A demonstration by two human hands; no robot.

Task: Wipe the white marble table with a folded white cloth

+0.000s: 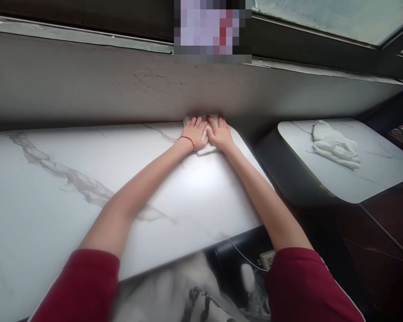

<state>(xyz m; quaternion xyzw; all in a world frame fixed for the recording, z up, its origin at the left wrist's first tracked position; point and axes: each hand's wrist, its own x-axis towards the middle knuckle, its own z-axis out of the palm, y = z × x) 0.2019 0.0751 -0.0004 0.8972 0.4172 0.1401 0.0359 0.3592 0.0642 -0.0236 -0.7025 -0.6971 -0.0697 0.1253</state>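
Cloth, white and flat, lies at the upper centre of the frame, by the far edge of the marble-patterned table; whether it touches the wall behind is hard to make out. The left hand, with a red bracelet at the wrist, rests palm down on it, fingers spread. The right hand lies just beside, also palm down on the cloth, its fingers spread too. At the right of the frame, a second white cloth lies crumpled on another table
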